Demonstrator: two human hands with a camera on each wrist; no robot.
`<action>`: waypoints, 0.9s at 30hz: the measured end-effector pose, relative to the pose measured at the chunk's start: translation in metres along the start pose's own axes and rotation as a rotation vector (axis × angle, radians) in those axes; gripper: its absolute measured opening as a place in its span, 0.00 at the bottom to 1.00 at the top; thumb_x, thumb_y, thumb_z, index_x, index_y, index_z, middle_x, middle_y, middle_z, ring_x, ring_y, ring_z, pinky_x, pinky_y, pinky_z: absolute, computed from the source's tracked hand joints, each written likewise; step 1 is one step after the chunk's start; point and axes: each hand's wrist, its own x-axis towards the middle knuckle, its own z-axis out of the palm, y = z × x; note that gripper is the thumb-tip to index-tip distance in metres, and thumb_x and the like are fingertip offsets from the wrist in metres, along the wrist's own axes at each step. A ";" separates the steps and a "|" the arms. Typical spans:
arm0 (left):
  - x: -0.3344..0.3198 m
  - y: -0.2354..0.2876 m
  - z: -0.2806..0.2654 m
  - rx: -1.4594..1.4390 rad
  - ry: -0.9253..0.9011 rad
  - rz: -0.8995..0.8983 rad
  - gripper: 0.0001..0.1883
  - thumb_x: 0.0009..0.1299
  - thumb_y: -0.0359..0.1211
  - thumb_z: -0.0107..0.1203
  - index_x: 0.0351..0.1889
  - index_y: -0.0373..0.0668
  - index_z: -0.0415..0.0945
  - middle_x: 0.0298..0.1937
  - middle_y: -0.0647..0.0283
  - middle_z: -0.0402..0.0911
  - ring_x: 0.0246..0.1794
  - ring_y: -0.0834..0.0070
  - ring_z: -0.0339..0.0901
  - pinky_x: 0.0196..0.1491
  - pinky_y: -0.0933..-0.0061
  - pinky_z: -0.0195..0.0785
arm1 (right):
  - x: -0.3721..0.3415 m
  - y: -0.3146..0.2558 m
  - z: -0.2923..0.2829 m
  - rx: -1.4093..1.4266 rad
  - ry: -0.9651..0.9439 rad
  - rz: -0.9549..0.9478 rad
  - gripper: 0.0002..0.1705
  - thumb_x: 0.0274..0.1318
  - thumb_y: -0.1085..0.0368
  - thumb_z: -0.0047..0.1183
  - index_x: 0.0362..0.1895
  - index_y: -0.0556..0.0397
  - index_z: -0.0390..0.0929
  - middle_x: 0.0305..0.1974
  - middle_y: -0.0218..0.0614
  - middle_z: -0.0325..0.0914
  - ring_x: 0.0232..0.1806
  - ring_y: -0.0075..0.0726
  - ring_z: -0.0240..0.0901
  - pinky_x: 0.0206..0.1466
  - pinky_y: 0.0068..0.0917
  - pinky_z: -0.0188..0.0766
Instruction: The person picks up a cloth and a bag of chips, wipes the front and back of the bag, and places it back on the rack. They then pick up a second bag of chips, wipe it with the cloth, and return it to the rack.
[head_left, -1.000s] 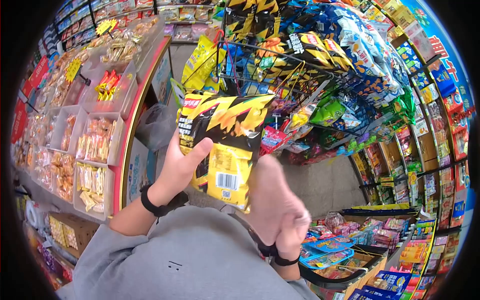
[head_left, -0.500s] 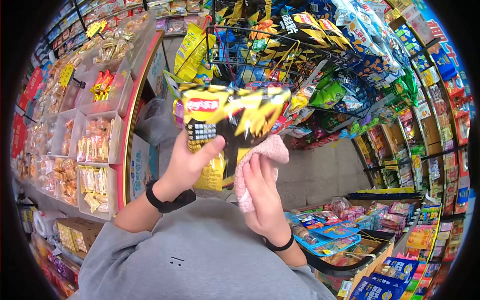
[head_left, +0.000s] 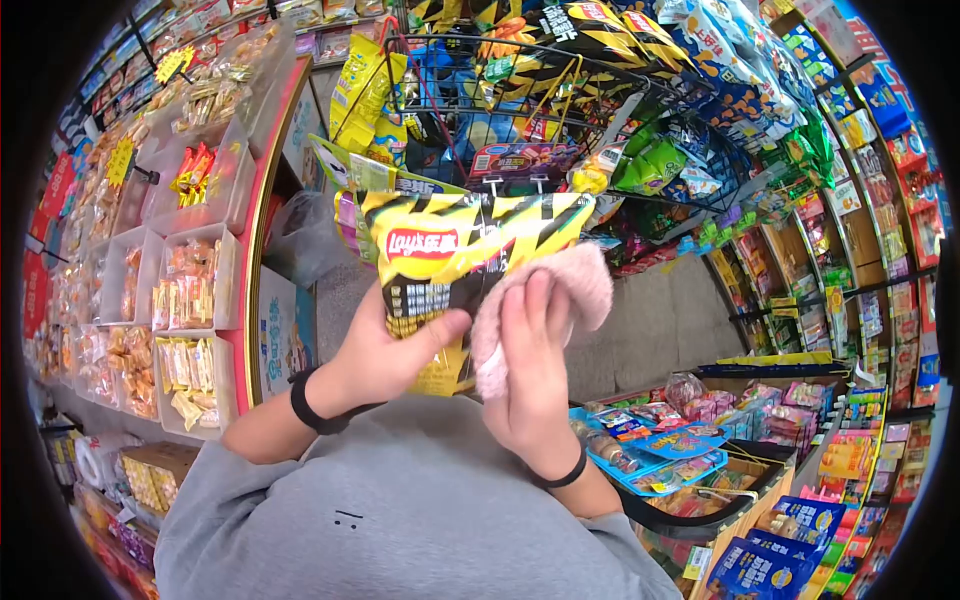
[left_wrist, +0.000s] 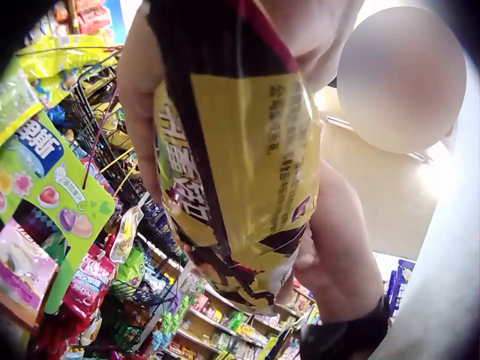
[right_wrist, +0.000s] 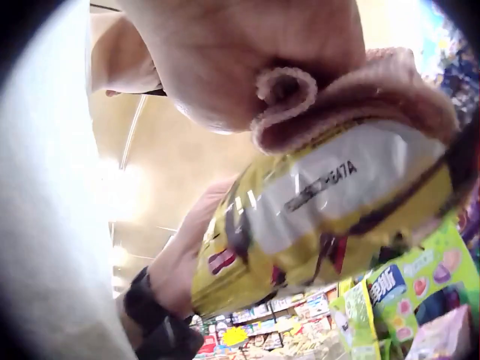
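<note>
A black-and-yellow Lay's chip bag [head_left: 425, 250] is held in front of the chest, its printed side up. My left hand [head_left: 375, 350] grips it at the left edge, thumb across the front. Over the bag's right part my right hand [head_left: 535, 385] holds a folded pink cloth [head_left: 580, 280], fingers laid along it. In the right wrist view the cloth [right_wrist: 360, 105] lies between palm and bag [right_wrist: 300, 217], one edge rolled up. The left wrist view shows the bag's yellow side [left_wrist: 247, 150] close up.
A wire rack [head_left: 450, 60] full of chip bags stands ahead, with a green candy pack [head_left: 400, 180] just behind the held bag. Clear bins [head_left: 190, 280] of wrapped snacks line the left. Shelves [head_left: 840, 300] curve along the right, and a snack basket [head_left: 740, 520] sits low right.
My right hand, blurred low at the right with the cloth, has come up onto the bag's right part. The bag has tilted so its upper part faces me more. The rack has shifted left in view.
</note>
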 end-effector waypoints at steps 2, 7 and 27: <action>0.000 0.001 0.001 0.051 -0.037 0.047 0.23 0.66 0.26 0.59 0.58 0.36 0.67 0.53 0.63 0.77 0.52 0.77 0.73 0.56 0.73 0.66 | 0.008 0.001 -0.005 -0.019 0.014 -0.011 0.35 0.52 0.76 0.49 0.66 0.68 0.57 0.70 0.62 0.48 0.72 0.74 0.40 0.72 0.56 0.39; 0.014 0.017 -0.007 -0.038 0.112 -0.030 0.20 0.67 0.31 0.60 0.55 0.37 0.70 0.49 0.66 0.78 0.46 0.81 0.75 0.50 0.77 0.68 | -0.012 -0.012 0.002 -0.024 -0.117 -0.016 0.35 0.46 0.77 0.52 0.63 0.65 0.64 0.66 0.61 0.56 0.68 0.76 0.47 0.70 0.56 0.43; 0.008 0.008 -0.004 0.212 -0.008 0.084 0.17 0.61 0.27 0.63 0.48 0.35 0.76 0.47 0.58 0.81 0.46 0.75 0.79 0.51 0.72 0.70 | -0.008 -0.006 0.002 0.055 -0.008 0.035 0.38 0.42 0.79 0.51 0.64 0.69 0.61 0.66 0.62 0.57 0.68 0.75 0.50 0.70 0.57 0.44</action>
